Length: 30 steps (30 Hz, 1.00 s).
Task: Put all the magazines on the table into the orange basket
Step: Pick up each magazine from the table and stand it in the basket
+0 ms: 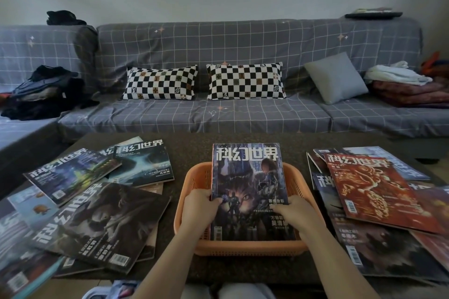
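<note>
Held magazine: a glossy, flat rectangle with a dark blue cover showing a cat face and white title characters; it sits on a small stack in the orange basket, its far end rising above and past the basket's far rim.
Orange basket: plastic, rectangular with rounded corners and perforated lattice walls; it stands at the middle of the table near the front edge.
Left hand: at the magazine's left edge, fingers curled round the side and thumb lying on the cover.
Right hand: on the lower right of the cover, fingers bent and close together, pressing down on it and wrapping the right edge.
Left magazines: a loose, overlapping fan of glossy covers, mostly dark grey and blue, some corners reaching past the table's near left edge.
Right magazines: another overlapping heap topped by a red cover with a gold pattern; it lies just beside the basket's right wall.
Table: dark, speckled, stone-like top; a bare strip runs between the basket and the left magazines, and a wider bare band lies along the far edge.
Sofa: beyond the table, draped in grey grid-patterned cloth, with two checkered cushions, one plain grey cushion and piles of clothes at either end.
</note>
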Tool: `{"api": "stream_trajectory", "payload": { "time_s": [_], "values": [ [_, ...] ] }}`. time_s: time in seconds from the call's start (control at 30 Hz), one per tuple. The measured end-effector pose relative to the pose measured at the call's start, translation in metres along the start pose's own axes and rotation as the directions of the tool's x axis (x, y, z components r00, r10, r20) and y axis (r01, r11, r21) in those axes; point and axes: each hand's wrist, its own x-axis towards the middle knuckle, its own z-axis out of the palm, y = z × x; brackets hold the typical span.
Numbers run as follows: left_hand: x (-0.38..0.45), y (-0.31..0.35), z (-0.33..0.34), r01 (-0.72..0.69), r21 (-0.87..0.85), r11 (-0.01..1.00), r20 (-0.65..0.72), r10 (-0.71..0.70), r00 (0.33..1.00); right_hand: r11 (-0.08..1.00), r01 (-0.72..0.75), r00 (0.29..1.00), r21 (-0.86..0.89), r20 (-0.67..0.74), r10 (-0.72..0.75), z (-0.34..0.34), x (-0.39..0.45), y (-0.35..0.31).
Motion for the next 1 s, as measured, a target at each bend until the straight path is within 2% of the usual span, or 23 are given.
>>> {"api": "stream_trajectory", "payload": {
  "time_s": [0.2,0.3,0.4,0.5,0.63,0.87,1.0],
  "values": [
    [-0.006,0.006,0.004,-0.009,0.028,1.0,0.003,0.009,1.0,0.999,0.011,0.999,0.042,-0.032,-0.009,0.006,-0.005,-0.004],
    [-0.017,0.011,0.002,-0.084,0.063,0.994,-0.114,0.091,0.989,0.986,0.169,0.966,0.005,-0.198,-0.165,0.012,-0.014,-0.007],
    [-0.031,0.013,-0.011,-0.147,-0.024,0.989,-0.201,0.14,0.97,0.948,0.314,0.905,-0.047,-0.288,-0.314,0.023,-0.027,-0.015],
    [-0.038,0.008,-0.032,-0.149,-0.161,0.976,-0.237,0.108,0.965,0.895,0.446,0.874,-0.005,-0.213,-0.436,0.046,-0.038,-0.03],
    [-0.047,-0.013,-0.062,-0.145,-0.201,0.969,-0.32,0.075,0.944,0.819,0.569,0.821,0.065,-0.092,-0.563,0.086,-0.052,-0.056],
    [-0.056,-0.077,-0.105,-0.065,-0.182,0.981,-0.487,-0.033,0.873,0.758,0.616,0.752,0.213,0.13,-0.647,0.17,-0.067,-0.087],
    [-0.059,-0.117,-0.116,0.058,-0.22,0.974,-0.492,-0.162,0.855,0.773,0.601,0.73,0.201,0.254,-0.634,0.22,-0.07,-0.097]
  ]
}}
